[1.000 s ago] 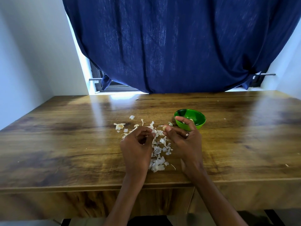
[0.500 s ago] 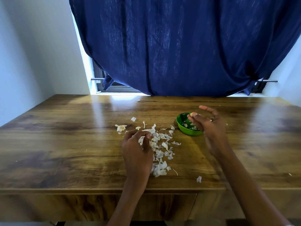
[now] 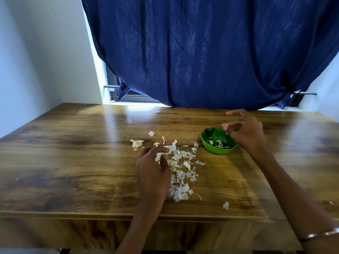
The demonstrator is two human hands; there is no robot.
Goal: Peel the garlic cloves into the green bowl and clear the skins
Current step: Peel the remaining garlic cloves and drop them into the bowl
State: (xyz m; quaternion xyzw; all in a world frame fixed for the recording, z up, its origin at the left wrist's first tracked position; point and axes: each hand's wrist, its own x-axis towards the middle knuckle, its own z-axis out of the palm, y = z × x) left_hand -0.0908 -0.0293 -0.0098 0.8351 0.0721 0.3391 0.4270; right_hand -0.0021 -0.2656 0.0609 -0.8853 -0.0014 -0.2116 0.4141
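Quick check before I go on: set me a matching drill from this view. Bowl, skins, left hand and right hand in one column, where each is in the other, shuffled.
Things:
1. bowl
2. skins
3. left hand
4. right hand

Places:
A. over the bowl's right rim
B. at the left edge of the skins, holding some
C. scattered on the table between the hands
D. right of the skins, with cloves inside

Pairs: 1-D, 2-C, 3-B, 4-A
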